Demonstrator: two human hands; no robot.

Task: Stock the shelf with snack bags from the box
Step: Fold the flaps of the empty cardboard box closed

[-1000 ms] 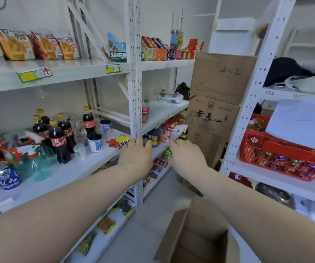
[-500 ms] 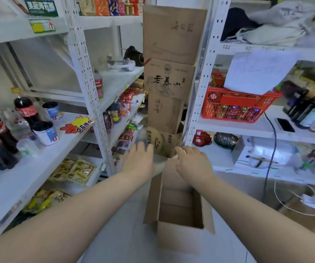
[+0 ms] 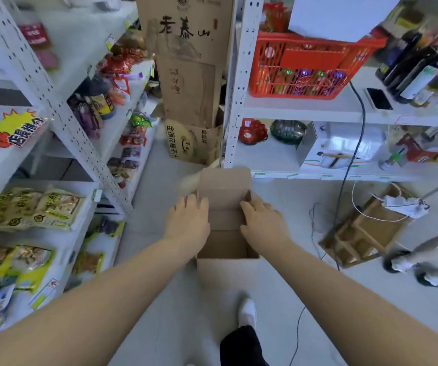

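Note:
An open cardboard box (image 3: pixel 226 270) stands on the floor in front of me, flaps up; what I can see of its inside shows only bare cardboard. My left hand (image 3: pixel 187 220) hangs over its left edge with fingers straight and holds nothing. My right hand (image 3: pixel 261 220) hovers over the right edge, fingers loosely bent, also holding nothing. Snack bags (image 3: pixel 31 208) lie on the low white shelf (image 3: pixel 62 184) at left, with more bags (image 3: pixel 14 262) on the level below.
Tall stacked cartons (image 3: pixel 190 75) stand at the aisle's far end. A red basket (image 3: pixel 302 64) and bottles (image 3: pixel 418 64) fill the right shelving. A wooden rack (image 3: pixel 363 231) and cables lie on the floor at right. Another person's feet (image 3: pixel 424 270) show at far right.
My view has tilted down from the upper shelves to the floor. Both hands came down from shelf height to just above the open box.

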